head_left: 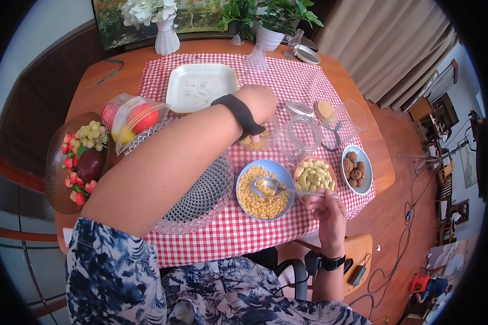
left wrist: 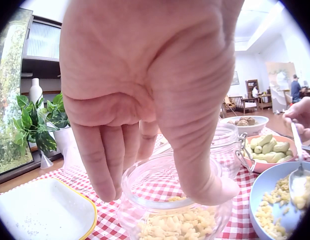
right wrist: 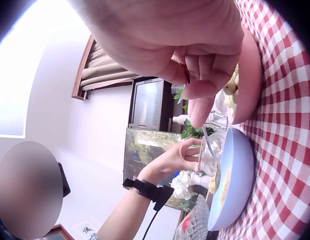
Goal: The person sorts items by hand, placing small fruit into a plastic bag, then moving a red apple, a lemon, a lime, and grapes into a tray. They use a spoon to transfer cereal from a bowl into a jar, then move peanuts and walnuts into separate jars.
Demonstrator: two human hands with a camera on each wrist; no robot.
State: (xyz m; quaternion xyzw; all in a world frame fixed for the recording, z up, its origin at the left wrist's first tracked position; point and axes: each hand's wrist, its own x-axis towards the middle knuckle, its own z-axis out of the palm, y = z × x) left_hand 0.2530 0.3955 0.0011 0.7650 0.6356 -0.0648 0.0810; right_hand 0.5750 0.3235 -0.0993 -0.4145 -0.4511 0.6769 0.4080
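Observation:
My left hand [head_left: 257,103] [left wrist: 150,75] reaches down over a clear glass jar [left wrist: 129,207] holding small yellow pasta-like pieces, its fingers on one side of the rim and the thumb on the other. The right hand [head_left: 331,222] [right wrist: 170,35] pinches the handle of a metal spoon [head_left: 309,193] [left wrist: 297,142]. The spoon's head rests low in a blue bowl [head_left: 281,170] [right wrist: 237,180], among more yellow pieces [head_left: 255,203]. In the head view the jar stands just behind the bowl, partly hidden by the left wrist.
Right of the bowl are a pink bowl of peanuts [head_left: 314,176] and a bowl of walnuts [head_left: 354,172]. Behind them stands an open clasp jar [head_left: 301,135]. A white tray [head_left: 200,86] lies at the back, with a ridged glass dish [head_left: 200,200] and fruit platter [head_left: 57,184] on the left.

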